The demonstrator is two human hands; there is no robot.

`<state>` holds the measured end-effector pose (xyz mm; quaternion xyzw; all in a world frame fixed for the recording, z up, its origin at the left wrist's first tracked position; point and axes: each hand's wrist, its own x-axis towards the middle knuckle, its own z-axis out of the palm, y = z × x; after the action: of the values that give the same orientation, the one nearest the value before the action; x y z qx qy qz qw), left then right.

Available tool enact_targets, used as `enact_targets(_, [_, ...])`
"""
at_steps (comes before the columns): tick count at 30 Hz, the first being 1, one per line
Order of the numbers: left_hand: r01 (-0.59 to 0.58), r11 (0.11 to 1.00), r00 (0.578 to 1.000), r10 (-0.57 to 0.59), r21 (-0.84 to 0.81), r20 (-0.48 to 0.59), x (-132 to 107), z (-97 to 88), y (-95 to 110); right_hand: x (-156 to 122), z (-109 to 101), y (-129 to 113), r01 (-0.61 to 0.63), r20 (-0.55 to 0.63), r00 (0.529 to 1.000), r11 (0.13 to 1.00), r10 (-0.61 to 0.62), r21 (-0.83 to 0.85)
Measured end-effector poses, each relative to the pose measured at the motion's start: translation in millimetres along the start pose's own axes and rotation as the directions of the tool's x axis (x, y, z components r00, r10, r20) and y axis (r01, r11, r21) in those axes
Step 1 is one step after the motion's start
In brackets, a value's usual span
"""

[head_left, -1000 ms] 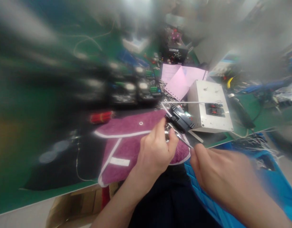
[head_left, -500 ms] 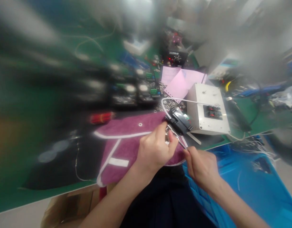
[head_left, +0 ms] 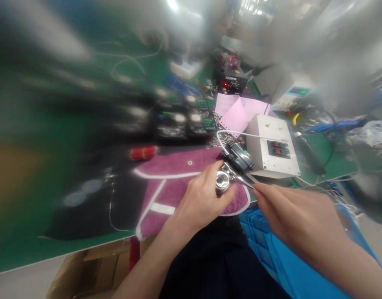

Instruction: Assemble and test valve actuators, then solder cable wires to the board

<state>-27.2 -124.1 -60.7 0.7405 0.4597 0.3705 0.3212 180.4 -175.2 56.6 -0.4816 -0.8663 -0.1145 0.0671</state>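
Note:
My left hand (head_left: 203, 193) is closed around a round, hollow silver metal fitting (head_left: 222, 181), its opening facing up between fingers and thumb. Right beside the fitting is a black-cased electronic device (head_left: 239, 158) with green terminals and a white cable. The fitting seems joined to it, though the joint is partly hidden. My right hand (head_left: 290, 211) pinches the near end of a slim silver wrench (head_left: 246, 181), whose far end reaches the metal parts by the fitting. Beneath my left hand lies a purple cloth (head_left: 169, 166) with white edging.
A white metal box (head_left: 273, 145) with black and red clip terminals stands right of the device. Pink papers (head_left: 236, 114), loose washers (head_left: 223, 139) and several circuit boards (head_left: 172, 124) lie behind. A red bundle (head_left: 143, 153) sits left. A blue crate (head_left: 302, 265) is below the table edge.
My right hand has moved right and toward me, and its wrench now shows more clearly. My left thumb has shifted down, exposing the round fitting opening. The whole view has shifted slightly.

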Motion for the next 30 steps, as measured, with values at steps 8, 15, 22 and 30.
enact_targets(8, [0.015, 1.000, 1.000, -0.014, 0.027, -0.022, -0.6, 3.0, 5.0, 32.2, -14.6, 0.5, 0.119, 0.181, 0.978, 0.989, -0.101, -0.091])
enact_targets(15, [-0.061, 0.991, 0.993, 0.072, 0.122, -0.094, 1.2, 7.0, 2.4, 53.0, -17.5, -10.6, 0.283, 0.270, 0.937, 0.936, -0.223, -0.209])
enact_targets(22, [-0.191, 0.949, 0.950, 0.243, 0.250, -0.196, -0.2, 13.6, 1.8, 40.0, -6.7, -14.9, 0.137, 0.450, 0.892, 0.972, -0.038, -0.191])
enact_targets(30, [-0.185, 0.945, 0.951, 0.241, 0.268, -0.193, 0.3, 10.3, 6.0, 23.2, -0.4, -8.8, 0.050, 0.369, 0.927, 0.997, -0.067, 0.057])
